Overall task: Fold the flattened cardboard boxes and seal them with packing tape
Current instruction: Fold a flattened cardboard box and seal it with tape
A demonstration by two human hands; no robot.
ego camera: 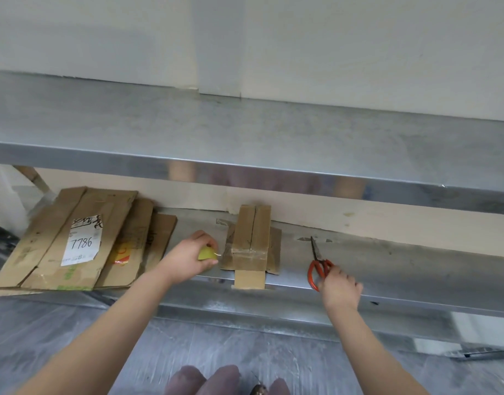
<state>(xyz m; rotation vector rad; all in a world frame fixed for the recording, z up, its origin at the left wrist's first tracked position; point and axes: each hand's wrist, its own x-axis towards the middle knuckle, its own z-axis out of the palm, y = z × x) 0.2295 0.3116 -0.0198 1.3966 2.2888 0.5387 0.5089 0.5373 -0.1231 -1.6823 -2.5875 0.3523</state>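
1. Right hand (340, 286). At the front edge of the lower shelf (402, 260), fingers on the red handles of the scissors (319, 266). Blurred, so cannot tell whether gripping yet. Risk: fumbled one-handed pickup, with a skid of the blades along the steel or off the edge.

2. Left hand (193, 253). Closed round a yellow-green tape roll (207, 253), just left of the box. Short clear strip stretched from roll to box. Risk: slack or twist on any drift of the roll, then tape stuck to itself. With too hard a pull, box dragged sideways or strip peeled away.

3. Box (252, 238). Small, folded, on the shelf between the two hands. Tape across the near end, centre seam untaped farther back, one flap hanging over the shelf edge. Risk: shifting during the cut, steadied by neither hand.

4. Flattened boxes (74, 238). Stacked far left on the same shelf, overhanging the front, not yet folded. Risk: slide to the floor.

5. Bench (245, 132). Steel top, above and behind.
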